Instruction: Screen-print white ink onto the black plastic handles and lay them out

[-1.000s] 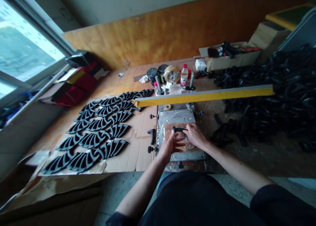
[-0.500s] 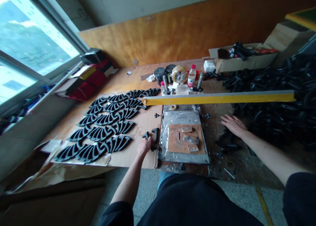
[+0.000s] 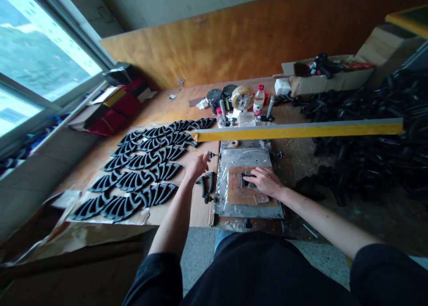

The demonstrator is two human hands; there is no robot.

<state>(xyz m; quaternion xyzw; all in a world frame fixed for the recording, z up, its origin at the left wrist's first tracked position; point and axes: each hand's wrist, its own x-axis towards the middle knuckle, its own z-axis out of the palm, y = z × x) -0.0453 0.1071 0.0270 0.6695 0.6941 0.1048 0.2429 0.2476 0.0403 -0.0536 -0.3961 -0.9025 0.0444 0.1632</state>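
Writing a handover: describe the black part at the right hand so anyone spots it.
Find the long yellow bar. On its near side, a metal plate carries a brown board. The black part lies there, touched by the right hand, unlike the black rows and black heap either side.

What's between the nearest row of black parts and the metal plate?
Head view: cardboard, left forearm over it, two loose black parts side by side, and a black knob beside the plate.

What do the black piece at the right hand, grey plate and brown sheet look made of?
Black piece at the right hand: perhaps plastic, given its smooth satin look; coated metal possible. Grey plate: apparently metal, dull and scuffed. Brown sheet: likely cardboard, matte with creases.
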